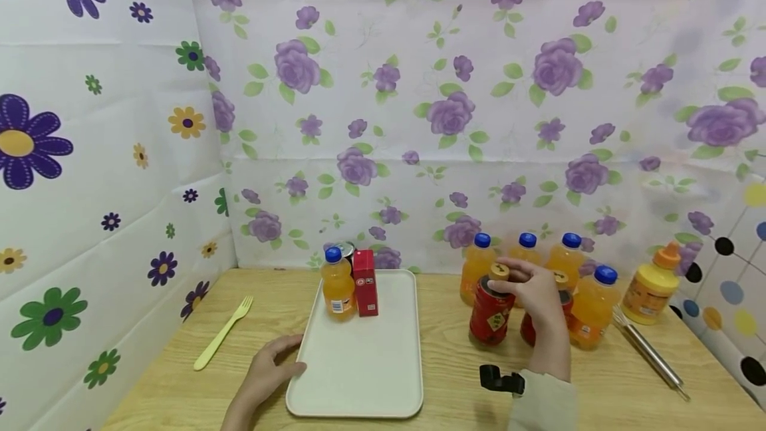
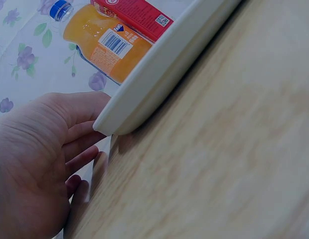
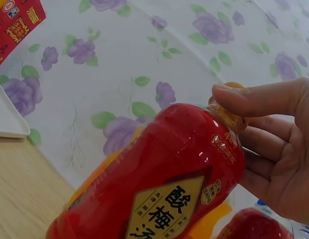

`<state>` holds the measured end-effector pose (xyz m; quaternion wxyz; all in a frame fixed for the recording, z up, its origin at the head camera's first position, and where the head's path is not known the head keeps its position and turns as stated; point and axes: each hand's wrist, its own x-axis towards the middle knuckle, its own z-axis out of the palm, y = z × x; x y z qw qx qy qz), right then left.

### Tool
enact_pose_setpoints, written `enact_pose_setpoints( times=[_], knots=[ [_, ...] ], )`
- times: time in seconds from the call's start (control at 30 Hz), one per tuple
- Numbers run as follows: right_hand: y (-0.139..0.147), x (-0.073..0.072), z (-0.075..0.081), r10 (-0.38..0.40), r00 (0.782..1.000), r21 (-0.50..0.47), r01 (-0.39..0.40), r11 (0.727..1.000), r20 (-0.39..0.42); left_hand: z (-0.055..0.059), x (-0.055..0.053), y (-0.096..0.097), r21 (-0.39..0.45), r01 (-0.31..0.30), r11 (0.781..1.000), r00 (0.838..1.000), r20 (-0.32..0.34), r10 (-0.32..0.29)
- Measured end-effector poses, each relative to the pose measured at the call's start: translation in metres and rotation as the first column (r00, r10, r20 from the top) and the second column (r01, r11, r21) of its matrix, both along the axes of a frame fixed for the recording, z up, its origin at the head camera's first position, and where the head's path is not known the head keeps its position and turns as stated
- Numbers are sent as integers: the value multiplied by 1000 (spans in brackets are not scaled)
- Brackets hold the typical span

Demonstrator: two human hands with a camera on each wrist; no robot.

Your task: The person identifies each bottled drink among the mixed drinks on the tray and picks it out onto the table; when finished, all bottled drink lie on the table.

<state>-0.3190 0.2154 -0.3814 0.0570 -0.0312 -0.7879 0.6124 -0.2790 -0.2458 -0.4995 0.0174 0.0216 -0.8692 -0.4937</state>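
Note:
My right hand (image 1: 532,291) grips a red sour plum drink bottle (image 1: 492,314) by its neck, just under the gold cap. In the right wrist view the thumb lies against the cap and the bottle's diamond label shows. My left hand (image 1: 269,368) holds the left rim of a cream tray (image 1: 359,378), thumb over the edge, other fingers along its outer side. At the tray's far end stand an orange juice bottle (image 1: 339,288) with a blue cap and a red carton (image 1: 366,285). Behind them a can (image 1: 346,249) is mostly hidden.
A second red bottle (image 1: 528,330) stands partly behind my right hand. Several orange juice bottles (image 1: 592,311) are grouped around it. Further right are a yellow squeeze bottle (image 1: 649,291) and a whisk (image 1: 652,354). A yellow fork (image 1: 224,334) lies left of the tray.

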Motion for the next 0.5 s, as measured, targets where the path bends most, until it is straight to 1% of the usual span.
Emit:
enact_pose_setpoints(
  times=[0.17, 0.33, 0.5],
  knots=[
    [5, 1, -3, -3, 1000, 27, 2, 1000, 13, 0, 1, -1, 5, 2, 1000, 1000, -4, -2],
    [9, 2, -4, -11, 1000, 18, 10, 1000, 28, 0, 1, -1, 1, 1, 1000, 1000, -12, -1],
    [11, 1, -9, 2, 999, 30, -3, 1000, 53, 0, 3, -2, 3, -5, 1000, 1000, -15, 5]
  ],
)
